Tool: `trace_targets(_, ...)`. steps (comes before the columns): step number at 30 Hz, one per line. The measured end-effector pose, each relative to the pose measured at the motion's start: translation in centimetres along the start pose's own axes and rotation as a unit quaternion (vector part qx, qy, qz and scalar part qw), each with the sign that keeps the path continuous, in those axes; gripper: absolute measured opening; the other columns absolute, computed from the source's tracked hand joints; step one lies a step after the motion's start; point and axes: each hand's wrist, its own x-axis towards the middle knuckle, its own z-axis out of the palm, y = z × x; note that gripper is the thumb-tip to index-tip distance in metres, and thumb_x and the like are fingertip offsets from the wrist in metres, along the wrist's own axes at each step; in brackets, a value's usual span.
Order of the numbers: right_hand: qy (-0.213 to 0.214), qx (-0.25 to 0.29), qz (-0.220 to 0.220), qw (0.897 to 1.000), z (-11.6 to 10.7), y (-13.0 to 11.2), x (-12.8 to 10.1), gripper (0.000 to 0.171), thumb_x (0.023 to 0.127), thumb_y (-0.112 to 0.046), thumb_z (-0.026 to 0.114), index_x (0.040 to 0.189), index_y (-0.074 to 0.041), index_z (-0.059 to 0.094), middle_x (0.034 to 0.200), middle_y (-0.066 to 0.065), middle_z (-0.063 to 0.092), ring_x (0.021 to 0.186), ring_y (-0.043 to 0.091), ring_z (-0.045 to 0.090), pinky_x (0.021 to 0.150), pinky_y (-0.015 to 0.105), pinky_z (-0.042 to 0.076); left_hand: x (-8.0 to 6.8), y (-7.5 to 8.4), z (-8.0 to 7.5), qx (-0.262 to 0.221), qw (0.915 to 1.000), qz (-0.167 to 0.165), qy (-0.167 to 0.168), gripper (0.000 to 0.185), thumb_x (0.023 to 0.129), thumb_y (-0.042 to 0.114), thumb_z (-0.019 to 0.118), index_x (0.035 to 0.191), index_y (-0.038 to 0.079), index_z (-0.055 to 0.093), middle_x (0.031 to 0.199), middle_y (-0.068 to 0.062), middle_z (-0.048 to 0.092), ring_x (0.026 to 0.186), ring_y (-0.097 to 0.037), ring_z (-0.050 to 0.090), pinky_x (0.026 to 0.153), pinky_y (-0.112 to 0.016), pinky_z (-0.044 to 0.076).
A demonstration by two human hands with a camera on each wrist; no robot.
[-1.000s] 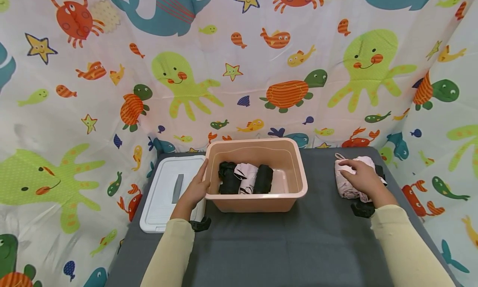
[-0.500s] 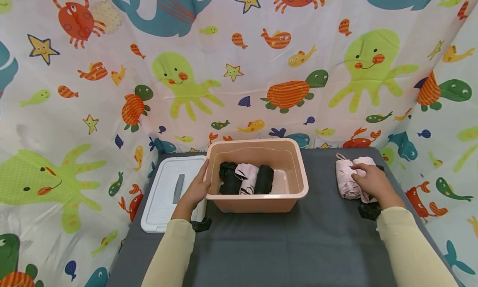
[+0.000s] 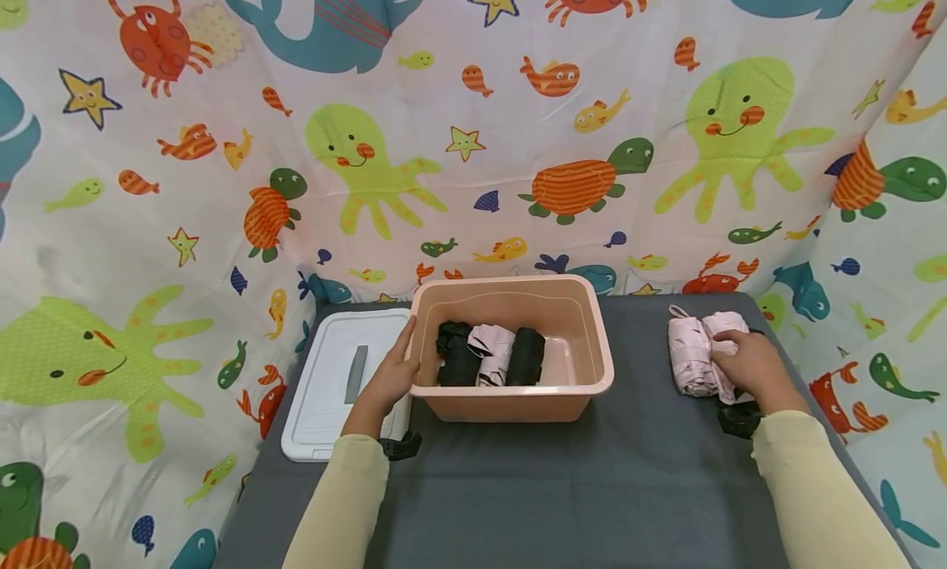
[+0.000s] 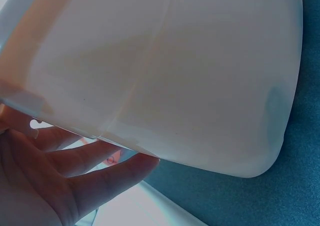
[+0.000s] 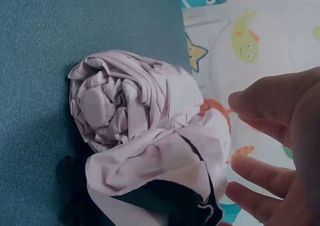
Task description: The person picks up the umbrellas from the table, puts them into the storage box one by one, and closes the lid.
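A peach plastic bin [image 3: 510, 408] stands mid-table, holding two rolled black umbrellas [image 3: 527, 357] with a pink-and-black one [image 3: 491, 353] between them. Against its left wall lie the fairly straight fingers of my left hand [image 3: 383, 386]; the left wrist view shows them along the bin's edge. At the right, my right hand [image 3: 756, 372] is over a pair of pink folded umbrellas. One is tightly rolled [image 5: 135, 96]; the other is looser, with black trim [image 5: 155, 158], and has my fingertips right at its edge. Thumb and fingers are spread apart. Something black [image 5: 72, 178] shows beside them.
Left of the bin, a white lid [image 3: 318, 388] with a grey handle lies on the dark grey table [image 3: 562, 503], partly behind my left forearm. A curtain [image 3: 473, 141] printed with sea animals hangs behind the table and along both sides.
My right hand has moved rightward and slightly down, from above the pink umbrellas to the right-hand one's side. My left hand stays at the bin; the view shifts slightly.
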Motion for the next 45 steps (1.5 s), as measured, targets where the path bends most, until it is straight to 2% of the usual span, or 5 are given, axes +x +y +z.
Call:
trace_targets(8, -0.025, 0.008, 0.029, 0.999, -0.1, 0.7, 0.4, 0.06, 0.094, -0.034, 0.051, 0.139, 0.005, 0.041, 0.134, 0.044, 0.03, 0.114, 0.057, 0.032, 0.088, 0.067, 0.041, 0.1, -0.1, -0.1, -0.006, 1.0, -0.002, 0.001, 0.076, 0.096, 0.009, 0.041, 0.151, 0.051, 0.01, 0.164, 0.0, 0.009, 0.149, -0.033, 0.017, 0.112, -0.063, 0.022)
trace_targets(17, -0.046, 0.001, 0.038, 0.998, -0.1, 1.4, 1.0, 0.063, 0.092, -0.033, 0.052, 0.141, 0.005, 0.037, 0.135, 0.047, 0.023, 0.119, 0.062, 0.023, 0.093, 0.073, 0.033, 0.0, 0.0, 0.1, -0.005, 1.0, -0.004, 0.003, 0.076, 0.096, 0.009, 0.043, 0.152, 0.049, 0.01, 0.164, -0.001, 0.01, 0.149, -0.033, 0.017, 0.112, -0.064, 0.021)
trace_targets(25, -0.09, 0.02, 0.059, 0.994, 0.1, 1.8, 1.2, 0.065, 0.093, -0.032, 0.051, 0.146, 0.001, 0.032, 0.136, 0.048, 0.021, 0.115, 0.06, 0.027, 0.089, 0.07, 0.038, 0.0, -0.3, 0.0, -0.003, 1.0, -0.006, 0.005, 0.076, 0.095, 0.009, 0.042, 0.15, 0.052, 0.011, 0.164, 0.002, 0.011, 0.149, -0.031, 0.017, 0.113, -0.064, 0.02)
trace_targets(32, -0.12, 0.046, 0.079, 0.989, 0.1, 1.7, 1.7, 0.072, 0.091, -0.028, 0.053, 0.151, -0.003, 0.022, 0.142, 0.049, 0.001, 0.127, 0.066, 0.008, 0.095, 0.077, 0.027, 0.1, -0.1, 0.0, -0.003, 0.9999, -0.008, 0.006, 0.076, 0.096, 0.01, 0.042, 0.15, 0.052, 0.011, 0.164, 0.002, 0.011, 0.149, -0.032, 0.016, 0.112, -0.065, 0.02)
trace_targets(45, -0.105, 0.059, 0.061, 0.991, 0.5, 2.9, 2.6, 0.069, 0.089, -0.022, 0.056, 0.149, -0.002, 0.028, 0.141, 0.05, -0.002, 0.128, 0.066, 0.005, 0.095, 0.077, 0.024, 0.1, 0.2, 0.0, -0.005, 0.9999, -0.015, 0.006, 0.075, 0.097, 0.012, 0.045, 0.152, 0.05, 0.011, 0.164, 0.001, 0.011, 0.15, -0.031, 0.015, 0.113, -0.065, 0.019)
